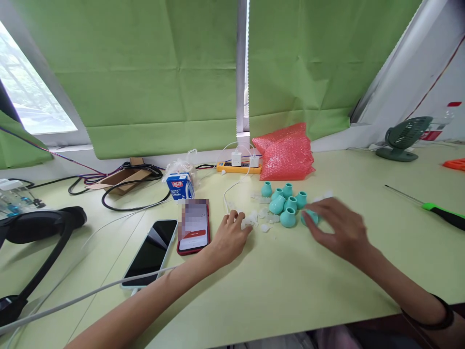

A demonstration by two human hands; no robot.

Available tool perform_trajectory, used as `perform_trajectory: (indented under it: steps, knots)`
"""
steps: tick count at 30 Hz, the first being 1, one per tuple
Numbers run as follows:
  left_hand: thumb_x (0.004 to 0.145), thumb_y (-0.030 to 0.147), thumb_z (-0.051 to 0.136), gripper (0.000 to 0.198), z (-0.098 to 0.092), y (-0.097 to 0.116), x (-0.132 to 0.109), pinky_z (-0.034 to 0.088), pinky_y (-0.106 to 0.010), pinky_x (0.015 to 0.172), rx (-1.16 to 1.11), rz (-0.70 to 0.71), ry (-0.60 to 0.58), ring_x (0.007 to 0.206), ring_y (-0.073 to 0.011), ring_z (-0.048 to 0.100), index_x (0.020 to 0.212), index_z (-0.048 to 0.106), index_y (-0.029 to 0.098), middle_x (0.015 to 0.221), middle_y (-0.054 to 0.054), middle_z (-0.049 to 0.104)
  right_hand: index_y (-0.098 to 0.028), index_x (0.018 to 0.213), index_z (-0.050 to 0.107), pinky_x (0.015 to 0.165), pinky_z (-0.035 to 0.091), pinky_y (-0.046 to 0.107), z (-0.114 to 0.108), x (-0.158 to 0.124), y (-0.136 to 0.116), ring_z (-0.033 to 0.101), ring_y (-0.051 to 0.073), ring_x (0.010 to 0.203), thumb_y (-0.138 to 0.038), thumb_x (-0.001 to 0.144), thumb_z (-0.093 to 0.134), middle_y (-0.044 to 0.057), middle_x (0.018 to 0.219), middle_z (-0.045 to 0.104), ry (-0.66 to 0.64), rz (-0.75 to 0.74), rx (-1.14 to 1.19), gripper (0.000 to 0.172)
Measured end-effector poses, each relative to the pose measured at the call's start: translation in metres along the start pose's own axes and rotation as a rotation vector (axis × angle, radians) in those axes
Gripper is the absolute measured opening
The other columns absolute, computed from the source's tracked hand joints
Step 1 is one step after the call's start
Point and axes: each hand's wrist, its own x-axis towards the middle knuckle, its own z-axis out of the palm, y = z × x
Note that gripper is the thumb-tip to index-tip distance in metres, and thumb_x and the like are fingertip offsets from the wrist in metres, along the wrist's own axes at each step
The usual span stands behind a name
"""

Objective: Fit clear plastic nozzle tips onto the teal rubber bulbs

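Several small turquoise vase-shaped pieces are clustered on the pale green table, some upright and some tipped. My right hand is at the cluster's right side, blurred, thumb and fingers apart around the rightmost turquoise piece; whether it touches that piece I cannot tell. Left of the cluster lie translucent white scraps. My left hand rests beside them with its fingers curled down toward the table, and its fingertips are at the scraps' left edge. Anything under those fingers is too small to make out.
Two phones lie left of my left forearm. Behind stand a blue milk carton, an orange power strip and a red bubble-wrap bag. At right are a screwdriver and a green fan. A white cable crosses my left forearm.
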Motion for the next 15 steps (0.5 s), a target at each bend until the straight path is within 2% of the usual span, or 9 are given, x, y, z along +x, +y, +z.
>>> perform_trajectory:
  steps: [3, 7, 10, 15]
  knots:
    - [0.076, 0.016, 0.047, 0.016, 0.003, 0.001, 0.004, 0.039, -0.040, 0.077, -0.022, -0.012, -0.001, 0.100, -0.0280, 0.035, 0.084, 0.060, 0.016, 0.104, -0.013, 0.044, -0.017, 0.090, 0.059, 0.058, 0.041, 0.027, 0.012, 0.004, -0.024, 0.057, 0.017, 0.066, -0.023, 0.082, 0.039, 0.007, 0.072, 0.062, -0.337, -0.141, 0.162, 0.022]
    - [0.077, 0.016, 0.046, 0.015, 0.006, 0.000, 0.006, 0.039, -0.038, 0.075, -0.039, -0.032, 0.003, 0.097, -0.0269, 0.037, 0.083, 0.060, 0.015, 0.100, -0.012, 0.047, -0.012, 0.106, 0.053, 0.054, 0.040, 0.028, 0.031, 0.013, -0.042, 0.058, 0.020, 0.064, -0.027, 0.079, 0.043, 0.008, 0.072, 0.062, -0.598, -0.099, 0.203, 0.033]
    - [0.075, 0.017, 0.051, 0.013, 0.005, -0.001, 0.006, 0.040, -0.035, 0.072, -0.052, -0.040, 0.000, 0.094, -0.0253, 0.039, 0.084, 0.059, 0.016, 0.098, -0.010, 0.049, -0.012, 0.112, 0.049, 0.057, 0.040, 0.028, 0.041, 0.021, -0.049, 0.058, 0.021, 0.070, -0.027, 0.079, 0.042, 0.009, 0.076, 0.063, -0.677, -0.104, 0.208, 0.037]
    - [0.077, 0.015, 0.050, 0.008, 0.004, -0.001, 0.004, 0.037, -0.035, 0.069, -0.063, -0.005, -0.013, 0.091, -0.0224, 0.043, 0.078, 0.057, 0.016, 0.091, -0.006, 0.055, -0.012, 0.116, 0.044, 0.063, 0.040, 0.029, 0.055, 0.029, -0.058, 0.058, 0.023, 0.081, -0.029, 0.081, 0.038, 0.011, 0.088, 0.062, -0.635, -0.078, 0.176, 0.039]
